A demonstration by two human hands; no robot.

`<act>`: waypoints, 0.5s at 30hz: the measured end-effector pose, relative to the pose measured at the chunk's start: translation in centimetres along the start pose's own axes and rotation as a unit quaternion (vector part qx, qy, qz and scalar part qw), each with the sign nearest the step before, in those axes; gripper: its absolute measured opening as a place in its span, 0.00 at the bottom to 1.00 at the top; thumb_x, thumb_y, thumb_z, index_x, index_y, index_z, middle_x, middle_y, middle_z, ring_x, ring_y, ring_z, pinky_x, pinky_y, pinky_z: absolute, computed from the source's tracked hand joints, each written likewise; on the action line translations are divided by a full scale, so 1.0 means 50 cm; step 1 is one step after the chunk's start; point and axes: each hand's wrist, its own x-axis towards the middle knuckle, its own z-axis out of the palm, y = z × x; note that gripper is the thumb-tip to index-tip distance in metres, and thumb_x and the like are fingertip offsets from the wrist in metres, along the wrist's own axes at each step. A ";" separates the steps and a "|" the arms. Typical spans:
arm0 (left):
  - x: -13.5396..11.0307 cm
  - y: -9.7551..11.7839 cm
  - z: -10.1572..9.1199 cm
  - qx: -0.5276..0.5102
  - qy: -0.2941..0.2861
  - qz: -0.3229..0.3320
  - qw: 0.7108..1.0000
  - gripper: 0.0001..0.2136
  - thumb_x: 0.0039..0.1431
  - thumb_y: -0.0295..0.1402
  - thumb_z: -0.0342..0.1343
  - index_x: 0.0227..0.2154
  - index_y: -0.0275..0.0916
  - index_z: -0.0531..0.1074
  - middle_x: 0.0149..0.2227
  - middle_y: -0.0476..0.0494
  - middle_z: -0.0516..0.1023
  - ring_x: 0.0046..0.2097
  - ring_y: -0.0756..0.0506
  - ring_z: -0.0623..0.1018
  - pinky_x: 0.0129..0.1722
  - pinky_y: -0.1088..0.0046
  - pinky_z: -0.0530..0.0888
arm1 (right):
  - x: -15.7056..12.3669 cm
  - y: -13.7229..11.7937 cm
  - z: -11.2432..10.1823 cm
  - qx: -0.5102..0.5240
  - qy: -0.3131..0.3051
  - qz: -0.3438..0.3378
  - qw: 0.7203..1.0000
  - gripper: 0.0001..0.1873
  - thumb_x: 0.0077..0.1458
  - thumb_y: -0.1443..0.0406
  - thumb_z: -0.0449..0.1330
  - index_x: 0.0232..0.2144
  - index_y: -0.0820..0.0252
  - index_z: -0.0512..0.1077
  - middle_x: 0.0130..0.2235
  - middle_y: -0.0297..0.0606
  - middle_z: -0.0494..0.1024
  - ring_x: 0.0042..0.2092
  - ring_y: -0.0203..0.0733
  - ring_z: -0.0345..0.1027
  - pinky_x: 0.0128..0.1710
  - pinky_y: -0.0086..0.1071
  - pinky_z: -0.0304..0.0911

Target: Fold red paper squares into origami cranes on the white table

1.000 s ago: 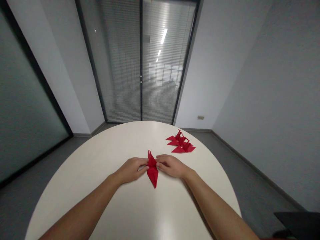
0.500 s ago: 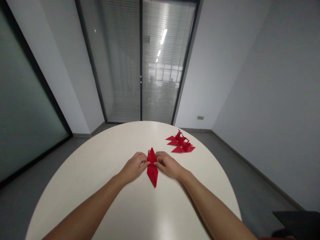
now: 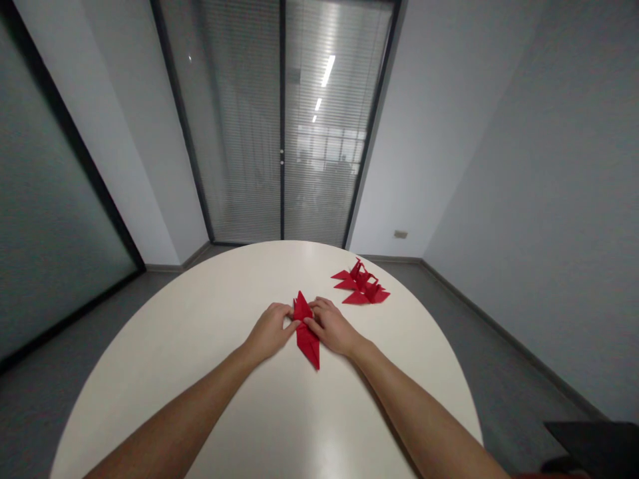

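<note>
A partly folded red paper (image 3: 305, 330) lies on the round white table (image 3: 200, 346), long and pointed at both ends. My left hand (image 3: 270, 330) pinches its left edge near the top with curled fingers. My right hand (image 3: 331, 326) rests on its right side, fingers pressing down on the fold. Both hands meet at the paper's upper half; its lower tip points toward me and slightly right.
Two or three finished red paper cranes (image 3: 362, 285) sit together at the table's far right. A dark object (image 3: 594, 446) shows at the bottom right corner, off the table. Glass doors with blinds stand beyond the table.
Both hands have slid a little farther away along the paper. The paper has turned, so its near tip now points slightly to the right.
</note>
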 end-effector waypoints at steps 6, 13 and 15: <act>0.002 0.004 -0.002 -0.003 -0.002 -0.023 1.000 0.04 0.57 0.30 0.59 0.27 0.40 0.71 0.33 0.45 0.77 0.40 0.42 0.76 0.43 0.65 0.71 | 0.002 -0.001 -0.002 0.001 0.014 0.021 1.000 0.08 0.65 0.61 0.58 0.35 0.59 0.71 0.38 0.40 0.75 0.46 0.46 0.66 0.53 0.42 0.60; -0.006 -0.004 0.007 -0.026 0.023 -0.015 0.999 0.19 0.58 0.29 0.59 0.53 0.40 0.67 0.43 0.42 0.78 0.46 0.41 0.77 0.49 0.62 0.73 | 0.005 0.007 0.012 0.004 0.037 0.073 0.997 0.10 0.58 0.61 0.65 0.37 0.59 0.69 0.39 0.40 0.72 0.47 0.47 0.64 0.51 0.41 0.60; -0.010 -0.003 0.008 -0.011 0.029 -0.011 0.999 0.23 0.59 0.29 0.58 0.57 0.40 0.64 0.45 0.41 0.78 0.48 0.40 0.77 0.51 0.60 0.73 | 0.006 0.007 0.013 0.007 0.039 0.082 0.996 0.09 0.57 0.62 0.65 0.37 0.59 0.69 0.40 0.41 0.72 0.48 0.48 0.63 0.52 0.41 0.60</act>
